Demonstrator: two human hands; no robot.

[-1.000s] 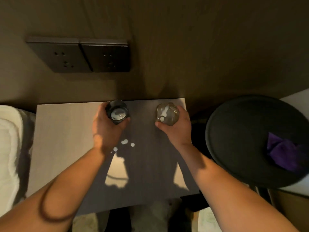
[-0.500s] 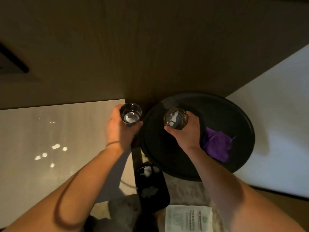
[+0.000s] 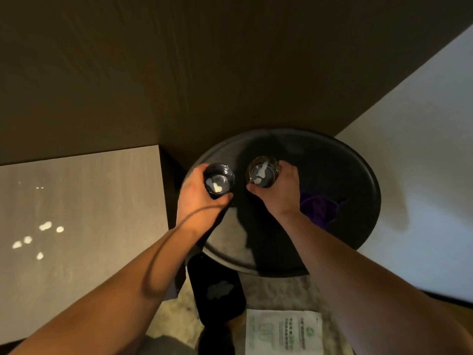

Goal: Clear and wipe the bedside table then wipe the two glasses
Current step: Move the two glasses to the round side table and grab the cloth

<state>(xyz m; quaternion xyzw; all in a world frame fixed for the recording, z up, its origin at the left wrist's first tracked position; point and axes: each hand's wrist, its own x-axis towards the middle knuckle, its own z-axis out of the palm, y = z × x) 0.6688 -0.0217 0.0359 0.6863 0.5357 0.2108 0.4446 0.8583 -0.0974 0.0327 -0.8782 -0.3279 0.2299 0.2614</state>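
Two glasses held over one round black tray (image 3: 358,175) — the left hand (image 3: 197,198) with fingers curled round the left glass (image 3: 218,181), the right hand (image 3: 279,193) with fingers wrapped round the right glass (image 3: 262,172); one purple cloth (image 3: 320,208) on the tray, half hidden by the right wrist; bedside table (image 3: 82,213) just left; one leaflet (image 3: 281,331) below

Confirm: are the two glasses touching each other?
Apart. The head view shows a strip of the dark tray between the left glass, gripped by the left hand, and the right glass, gripped by the right hand.
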